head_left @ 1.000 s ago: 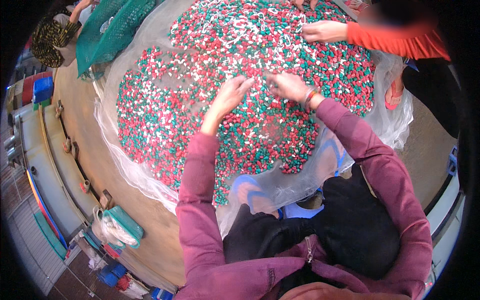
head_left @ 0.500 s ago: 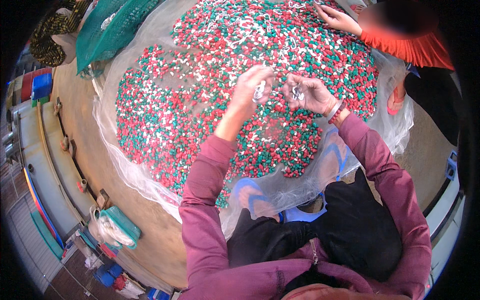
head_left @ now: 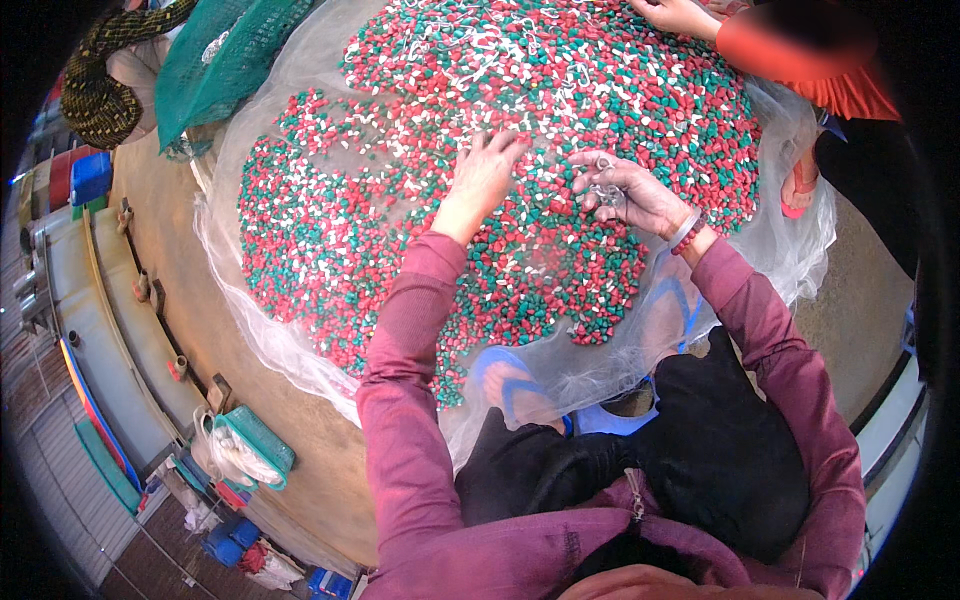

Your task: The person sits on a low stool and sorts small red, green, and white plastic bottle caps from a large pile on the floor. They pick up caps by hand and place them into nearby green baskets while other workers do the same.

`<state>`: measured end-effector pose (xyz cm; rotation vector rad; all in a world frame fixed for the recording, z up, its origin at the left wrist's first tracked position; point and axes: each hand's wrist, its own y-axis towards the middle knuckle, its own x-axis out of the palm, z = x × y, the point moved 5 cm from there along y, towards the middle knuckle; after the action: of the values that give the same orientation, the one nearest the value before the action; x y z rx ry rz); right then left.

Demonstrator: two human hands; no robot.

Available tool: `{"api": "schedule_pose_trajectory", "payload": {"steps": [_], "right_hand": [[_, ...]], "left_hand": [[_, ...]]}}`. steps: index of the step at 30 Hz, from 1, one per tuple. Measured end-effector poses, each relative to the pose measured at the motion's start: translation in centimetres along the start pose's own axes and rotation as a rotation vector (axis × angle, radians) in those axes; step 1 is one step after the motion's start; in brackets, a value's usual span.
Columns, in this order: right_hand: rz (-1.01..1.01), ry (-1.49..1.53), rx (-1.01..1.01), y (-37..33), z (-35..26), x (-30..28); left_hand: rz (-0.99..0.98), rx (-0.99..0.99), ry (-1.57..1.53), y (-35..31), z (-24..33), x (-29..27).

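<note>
A wide heap of small pebble-like pieces (head_left: pixel 330 240) in red, green and white lies on a sheer white mesh sheet (head_left: pixel 280 345). Over its middle, my left hand (head_left: pixel 482 180) reaches with fingers apart, palm down, and no piece shows in it. To the right, my right hand (head_left: pixel 640 198) is half curled, palm up, around small pale loop-shaped pieces (head_left: pixel 608 196) whose exact kind I cannot make out. Similar white loops (head_left: pixel 490 55) are scattered on the far part of the heap.
A co-worker's hand (head_left: pixel 680 18) with an orange sleeve is at the far right of the heap. Green netting (head_left: pixel 225 65) hangs at the far left, beside another person in patterned clothing (head_left: pixel 105 85). A teal basket (head_left: pixel 250 447) with white contents stands on the floor at left.
My left hand has moved left, away from my right hand, and the pale loop it held no longer shows there. My right hand has shifted slightly right and down.
</note>
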<state>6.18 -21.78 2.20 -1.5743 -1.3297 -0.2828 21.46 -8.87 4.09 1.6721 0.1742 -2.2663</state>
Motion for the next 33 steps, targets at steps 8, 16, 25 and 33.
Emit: {"api": "schedule_pose_trajectory", "payload": {"steps": [8,16,25,33], "right_hand": [[-0.071,-0.145,0.015,-0.7,-1.0,1.4],[-0.234,0.265,0.091,0.0,-0.3,4.3],[-0.450,0.500,0.105,1.1,-0.3,4.4],[-0.316,0.442,0.026,2.6,-0.8,5.2]], "left_hand": [[-0.136,-0.330,-0.266,-7.5,-6.9,-1.7],[-0.031,-0.178,0.015,-6.1,-5.1,-2.0],[0.073,-0.155,-0.204,-1.5,-6.0,-0.5],[-0.060,-0.606,-1.107,-4.8,-6.4,-3.4]]}}
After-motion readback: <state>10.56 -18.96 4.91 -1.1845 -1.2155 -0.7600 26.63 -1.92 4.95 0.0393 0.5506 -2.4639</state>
